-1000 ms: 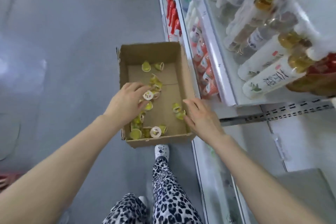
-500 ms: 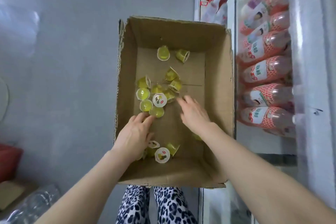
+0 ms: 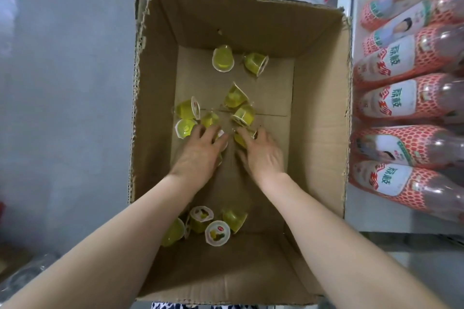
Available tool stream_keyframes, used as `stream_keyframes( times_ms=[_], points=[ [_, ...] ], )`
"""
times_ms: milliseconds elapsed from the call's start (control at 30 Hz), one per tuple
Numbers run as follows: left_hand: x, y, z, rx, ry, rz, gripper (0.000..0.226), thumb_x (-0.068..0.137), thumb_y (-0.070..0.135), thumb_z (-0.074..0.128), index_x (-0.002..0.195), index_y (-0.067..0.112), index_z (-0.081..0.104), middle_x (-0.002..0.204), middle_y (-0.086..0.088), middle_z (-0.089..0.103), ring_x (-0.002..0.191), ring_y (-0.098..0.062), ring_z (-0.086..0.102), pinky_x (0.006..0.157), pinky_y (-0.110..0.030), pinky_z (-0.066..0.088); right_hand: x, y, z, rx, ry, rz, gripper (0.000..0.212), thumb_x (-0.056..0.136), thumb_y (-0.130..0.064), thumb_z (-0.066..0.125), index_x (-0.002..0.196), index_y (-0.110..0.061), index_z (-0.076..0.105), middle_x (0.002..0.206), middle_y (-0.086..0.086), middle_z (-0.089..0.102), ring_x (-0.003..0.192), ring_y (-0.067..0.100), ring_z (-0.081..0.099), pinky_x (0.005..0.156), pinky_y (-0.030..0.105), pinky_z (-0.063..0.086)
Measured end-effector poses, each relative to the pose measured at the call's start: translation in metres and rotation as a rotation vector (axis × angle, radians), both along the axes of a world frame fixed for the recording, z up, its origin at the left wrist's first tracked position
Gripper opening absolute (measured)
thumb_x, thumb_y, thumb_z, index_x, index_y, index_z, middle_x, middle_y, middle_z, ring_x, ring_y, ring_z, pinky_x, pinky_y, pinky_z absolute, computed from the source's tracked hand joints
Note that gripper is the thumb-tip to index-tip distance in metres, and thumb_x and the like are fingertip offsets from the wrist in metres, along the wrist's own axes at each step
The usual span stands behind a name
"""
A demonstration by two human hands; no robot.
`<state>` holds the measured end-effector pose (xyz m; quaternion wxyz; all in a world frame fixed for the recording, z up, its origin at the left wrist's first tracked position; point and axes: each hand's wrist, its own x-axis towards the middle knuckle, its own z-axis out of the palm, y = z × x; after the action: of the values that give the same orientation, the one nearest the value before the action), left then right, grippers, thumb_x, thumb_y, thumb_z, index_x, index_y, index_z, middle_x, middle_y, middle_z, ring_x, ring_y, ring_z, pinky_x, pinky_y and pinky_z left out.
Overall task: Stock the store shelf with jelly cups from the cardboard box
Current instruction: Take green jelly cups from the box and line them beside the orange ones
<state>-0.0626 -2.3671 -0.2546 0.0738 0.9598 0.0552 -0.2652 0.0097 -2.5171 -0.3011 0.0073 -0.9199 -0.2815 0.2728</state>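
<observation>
Two bare hands are down inside the cardboard box (image 3: 321,118), which is open at the top, with grey floor (image 3: 62,108) on its left and the store shelf (image 3: 381,223) just beside it on the right. All the jelly cups (image 3: 236,98) in view are on the bottom of the box, yellow with white lids, most of them tipped on their sides. A pair lies near the far wall, a loose cluster is in the middle, and four more lie close to the near wall, under the left forearm. The left hand (image 3: 198,152) lies palm down on the left part of the middle cluster, its fingers a little bent over several cups. The blur does not let me tell if it grips any of them. The right hand (image 3: 262,155) is close beside it, and its thumb and bent fingers are curled round one jelly cup (image 3: 239,140). On the shelf, bottles (image 3: 401,100) with red net-pattern labels lie in a row, their caps out of view. Some leopard-print trousers (image 3: 175,305) show at the bottom edge.
</observation>
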Motion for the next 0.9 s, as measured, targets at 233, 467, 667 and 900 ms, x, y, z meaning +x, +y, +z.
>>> stream_keyframes(
  times_ms=[233, 467, 667, 900],
  points=[
    [0.015, -0.003, -0.003, 0.094, 0.092, 0.122, 0.041, 0.092, 0.037, 0.057, 0.129, 0.026, 0.042, 0.134, -0.005, 0.03, 0.102, -0.028, 0.051, 0.069, -0.033, 0.048, 0.012, -0.002, -0.001, -0.018, 0.02, -0.071, 0.053, 0.097, -0.026, 0.054, 0.145, -0.024, 0.032, 0.132, 0.013, 0.048, 0.118, 0.032, 0.045, 0.09, 0.038, 0.043],
    [-0.004, 0.006, 0.021, -0.222, -0.093, 0.249, 0.039, 0.085, 0.018, 0.062, 0.122, 0.014, 0.051, 0.124, -0.01, 0.046, 0.101, -0.033, 0.053, 0.08, -0.041, 0.05, -0.003, -0.023, 0.045, 0.173, 0.124, -0.212, 0.061, 0.089, -0.026, 0.067, 0.142, -0.02, 0.037, 0.127, 0.011, 0.049, 0.111, 0.03, 0.055, 0.087, 0.033, 0.045],
    [-0.024, -0.001, 0.08, -0.319, -0.182, 0.236, 0.05, 0.083, 0.022, 0.066, 0.127, 0.014, 0.044, 0.114, -0.009, 0.051, 0.104, -0.029, 0.051, 0.087, -0.037, 0.045, -0.035, -0.054, 0.121, 0.339, 0.041, -0.397, 0.049, 0.085, -0.025, 0.072, 0.122, -0.02, 0.041, 0.116, 0.001, 0.053, 0.102, 0.017, 0.054, 0.081, 0.023, 0.039],
    [-0.06, -0.011, 0.166, -0.358, -0.253, -0.013, 0.049, 0.082, 0.02, 0.066, 0.129, 0.015, 0.055, 0.111, -0.011, 0.057, 0.101, -0.034, 0.051, 0.088, -0.039, 0.041, -0.115, -0.084, 0.213, 0.444, -0.16, -0.517, 0.052, 0.083, -0.032, 0.071, 0.127, -0.022, 0.045, 0.114, 0.0, 0.057, 0.104, 0.02, 0.057, 0.084, 0.028, 0.043]
  ],
)
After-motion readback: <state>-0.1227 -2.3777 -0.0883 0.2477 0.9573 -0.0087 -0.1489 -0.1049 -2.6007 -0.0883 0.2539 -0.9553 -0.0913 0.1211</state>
